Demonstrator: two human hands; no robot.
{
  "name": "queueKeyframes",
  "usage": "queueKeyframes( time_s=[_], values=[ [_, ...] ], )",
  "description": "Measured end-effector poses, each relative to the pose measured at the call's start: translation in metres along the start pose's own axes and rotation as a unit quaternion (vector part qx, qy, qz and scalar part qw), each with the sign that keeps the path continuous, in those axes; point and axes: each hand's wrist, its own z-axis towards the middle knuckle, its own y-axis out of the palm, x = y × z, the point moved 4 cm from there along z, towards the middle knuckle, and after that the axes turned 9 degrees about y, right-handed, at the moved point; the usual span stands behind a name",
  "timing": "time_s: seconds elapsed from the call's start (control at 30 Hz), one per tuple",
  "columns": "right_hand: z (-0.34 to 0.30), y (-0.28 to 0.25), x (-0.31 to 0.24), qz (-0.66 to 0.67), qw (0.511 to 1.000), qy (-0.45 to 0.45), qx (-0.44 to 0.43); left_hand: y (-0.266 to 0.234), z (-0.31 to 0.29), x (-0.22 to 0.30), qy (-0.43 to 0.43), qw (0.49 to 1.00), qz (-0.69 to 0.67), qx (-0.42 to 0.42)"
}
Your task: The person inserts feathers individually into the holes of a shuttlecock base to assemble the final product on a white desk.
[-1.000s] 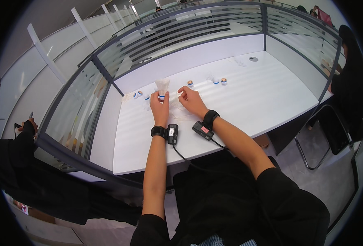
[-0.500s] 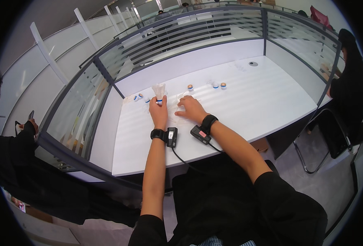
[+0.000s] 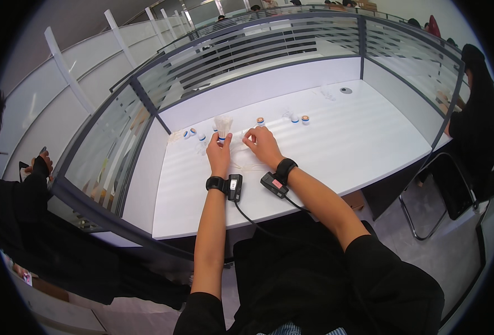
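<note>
White feathers flare upward from the shuttlecock [image 3: 223, 126] that my left hand [image 3: 219, 154] pinches near its cork base, fingers pressed together around it, holding it upright just above the white desk [image 3: 341, 139]. My right hand [image 3: 263, 146] rests on the desk just beside it, fingers curled; whether they pinch anything I cannot tell.

Risk noted: the feather skirt looks thin and brittle, and a tight squeeze or a sideways knock from my right hand could bend or split it. A loose hold could let it tip and roll.

Small round cork bases [image 3: 261, 121] with blue or orange bands lie scattered behind my hands, well apart from one another; a stray sweep could roll them. The desk surface is smooth, faintly ribbed. Black wrist devices [image 3: 234, 186] trail a cable [image 3: 269, 220] that could snag on the desk edge.
</note>
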Motion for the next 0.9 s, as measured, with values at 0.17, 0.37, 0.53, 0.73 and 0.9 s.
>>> queueKeyframes(
  time_s=[0.17, 0.37, 0.53, 0.73, 0.9],
  values=[
    [0.000, 0.000, -0.005, 0.092, 0.995, 0.033, 0.019, -0.003, -0.002, 0.006, -0.028, 0.999, -0.020, -0.022],
    [0.001, 0.000, -0.007, 0.125, 0.991, 0.040, -0.011, 0.000, -0.002, 0.009, -0.026, 0.999, -0.017, -0.034],
    [-0.001, -0.003, -0.012, 0.134, 0.990, 0.031, -0.023, 0.002, -0.002, 0.004, -0.022, 0.998, -0.028, -0.050],
    [0.000, -0.006, -0.016, 0.181, 0.983, -0.011, 0.004, 0.006, -0.001, -0.004, -0.015, 0.998, -0.033, -0.044],
    [-0.002, 0.000, -0.015, 0.176, 0.982, 0.042, -0.057, 0.006, 0.000, -0.008, -0.031, 0.997, -0.029, -0.068]
  ],
)
